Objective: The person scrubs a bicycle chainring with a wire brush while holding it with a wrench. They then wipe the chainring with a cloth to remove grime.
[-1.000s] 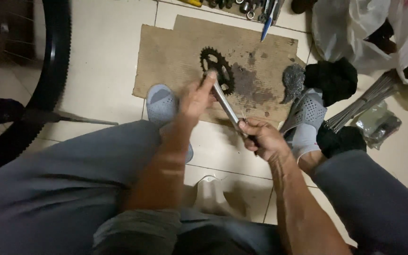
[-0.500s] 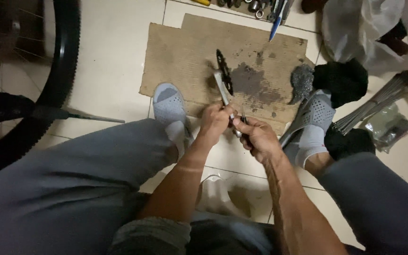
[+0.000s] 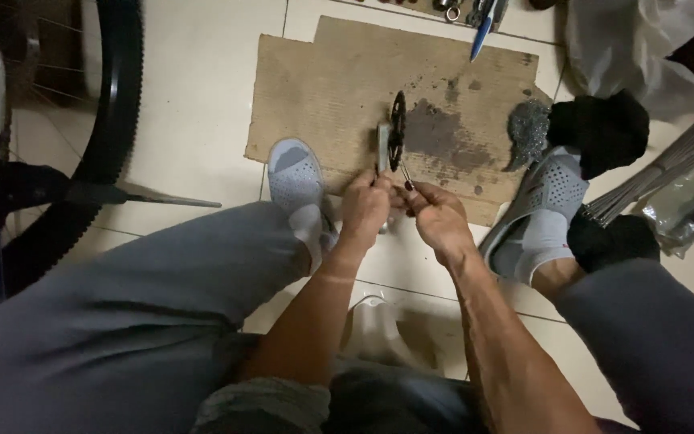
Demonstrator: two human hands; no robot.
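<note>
Both hands gripped the crankset [image 3: 391, 145] over the stained cardboard [image 3: 323, 96] on the floor — the left hand [image 3: 365, 207] closed round the metal crank arm, the right hand [image 3: 435, 213] pinching a thin tool by the black toothed chainring. A steady left-hand hold would likely keep the greasy, edge-on ring from twisting.

This looks like a home floor used as a makeshift bicycle repair spot. Pale glazed floor tiles [image 3: 194, 120] carry a grease-stained sheet of brown cardboard [image 3: 323, 88] as a work mat. A black knobbly bicycle tyre [image 3: 110, 120] stands at the left, and loose hand tools [image 3: 479, 20] lie at the far edge.
</note>
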